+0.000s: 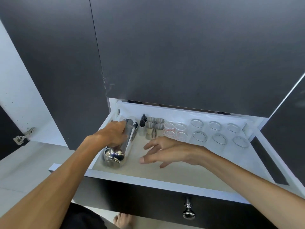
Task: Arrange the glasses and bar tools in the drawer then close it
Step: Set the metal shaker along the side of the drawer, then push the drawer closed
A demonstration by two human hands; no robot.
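Note:
The drawer stands pulled out, white inside with a black front. A shiny steel cocktail shaker lies on its side along the drawer's left wall, and my left hand grips its upper part. My right hand hovers open over the bare drawer floor, fingers spread, touching nothing. Behind it stand two small dark dropper bottles, several steel jigger cups, several small clear glasses and, to the right, several larger clear glasses in two rows.
A chrome knob sticks out of the drawer front. Dark cabinet doors hang above the drawer; the left one is swung open, showing a hinge. My foot shows on the floor below.

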